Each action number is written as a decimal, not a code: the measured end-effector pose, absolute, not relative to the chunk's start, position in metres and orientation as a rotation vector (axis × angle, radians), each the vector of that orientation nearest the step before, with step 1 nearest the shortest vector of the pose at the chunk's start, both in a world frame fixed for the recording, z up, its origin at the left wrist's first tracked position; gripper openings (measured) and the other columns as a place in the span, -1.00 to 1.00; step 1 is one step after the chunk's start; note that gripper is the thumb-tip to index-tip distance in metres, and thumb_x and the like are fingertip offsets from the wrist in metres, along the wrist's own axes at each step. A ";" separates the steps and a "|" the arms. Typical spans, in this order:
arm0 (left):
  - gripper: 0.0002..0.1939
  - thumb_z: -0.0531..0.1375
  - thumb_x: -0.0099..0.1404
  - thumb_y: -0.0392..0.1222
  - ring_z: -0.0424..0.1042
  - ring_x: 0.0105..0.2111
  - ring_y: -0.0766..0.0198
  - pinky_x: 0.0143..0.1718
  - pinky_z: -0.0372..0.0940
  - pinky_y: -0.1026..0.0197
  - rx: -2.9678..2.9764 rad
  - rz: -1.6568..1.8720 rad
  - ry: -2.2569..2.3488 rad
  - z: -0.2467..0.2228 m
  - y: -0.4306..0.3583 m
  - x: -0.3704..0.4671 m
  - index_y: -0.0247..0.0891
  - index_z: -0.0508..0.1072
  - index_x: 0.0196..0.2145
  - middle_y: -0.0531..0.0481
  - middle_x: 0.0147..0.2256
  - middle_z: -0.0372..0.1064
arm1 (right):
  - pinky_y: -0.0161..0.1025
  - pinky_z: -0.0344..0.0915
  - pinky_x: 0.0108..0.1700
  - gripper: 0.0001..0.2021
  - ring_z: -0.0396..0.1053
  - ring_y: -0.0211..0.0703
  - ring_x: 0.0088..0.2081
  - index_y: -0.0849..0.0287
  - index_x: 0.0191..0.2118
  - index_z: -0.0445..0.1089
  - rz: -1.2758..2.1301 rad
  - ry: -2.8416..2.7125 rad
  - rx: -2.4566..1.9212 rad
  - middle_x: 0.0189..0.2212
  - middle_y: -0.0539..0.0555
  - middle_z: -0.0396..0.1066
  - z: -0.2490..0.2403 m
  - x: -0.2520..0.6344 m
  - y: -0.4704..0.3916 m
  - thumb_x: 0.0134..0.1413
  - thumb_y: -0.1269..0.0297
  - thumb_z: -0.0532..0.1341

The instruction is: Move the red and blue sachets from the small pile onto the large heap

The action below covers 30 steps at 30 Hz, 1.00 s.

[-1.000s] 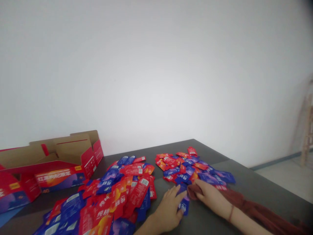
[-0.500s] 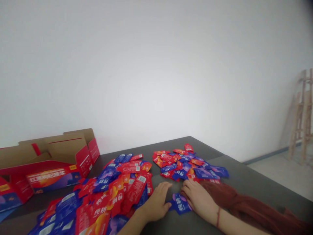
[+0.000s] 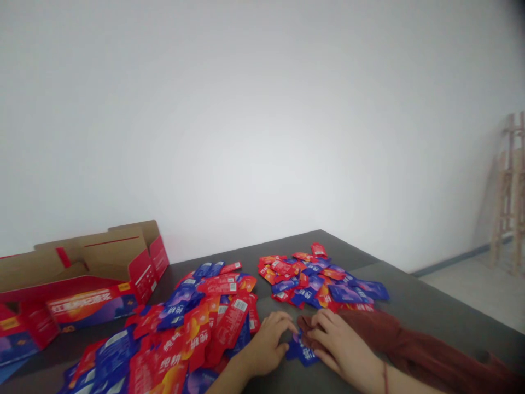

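Pinching a bunched end of the brown cloth (image 3: 410, 347) in my right hand (image 3: 344, 350), I hold it against a blue sachet (image 3: 307, 357) lying on the table (image 3: 435, 314), likely so the fabric bears on its surface. My left hand (image 3: 264, 347) curves loosely beside it, grasping nothing I can see, probably placed to check any sliding; whether its fingertips touch, I cannot tell. Sachet piles lie beyond (image 3: 315, 279) and to the left (image 3: 197, 328), near open cartons (image 3: 96, 306).

Right hand (image 3: 338, 340) pressing brown cloth (image 3: 308, 331) on blue sachet (image 3: 307, 353), left hand (image 3: 268, 342) beside, sachet piles (image 3: 197, 323), open boxes (image 3: 98, 295)
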<state>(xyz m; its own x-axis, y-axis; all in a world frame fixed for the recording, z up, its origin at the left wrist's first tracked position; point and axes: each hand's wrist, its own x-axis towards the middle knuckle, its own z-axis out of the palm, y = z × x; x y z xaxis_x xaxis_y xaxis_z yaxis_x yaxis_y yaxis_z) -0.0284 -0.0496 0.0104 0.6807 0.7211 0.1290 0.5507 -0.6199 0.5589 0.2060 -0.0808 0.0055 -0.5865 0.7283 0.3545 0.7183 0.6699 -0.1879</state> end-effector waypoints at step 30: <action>-0.55 0.06 -0.02 -0.39 0.06 0.16 0.17 0.17 -0.03 0.03 2.506 0.465 1.067 0.000 -0.046 -0.022 -0.11 0.22 -0.13 -0.01 0.13 0.12 | -0.19 0.25 -0.13 -0.74 0.32 -0.09 -0.17 0.11 -0.14 0.42 -0.125 -2.476 -1.155 -0.17 0.11 0.40 -0.018 0.245 -0.081 0.23 0.42 0.01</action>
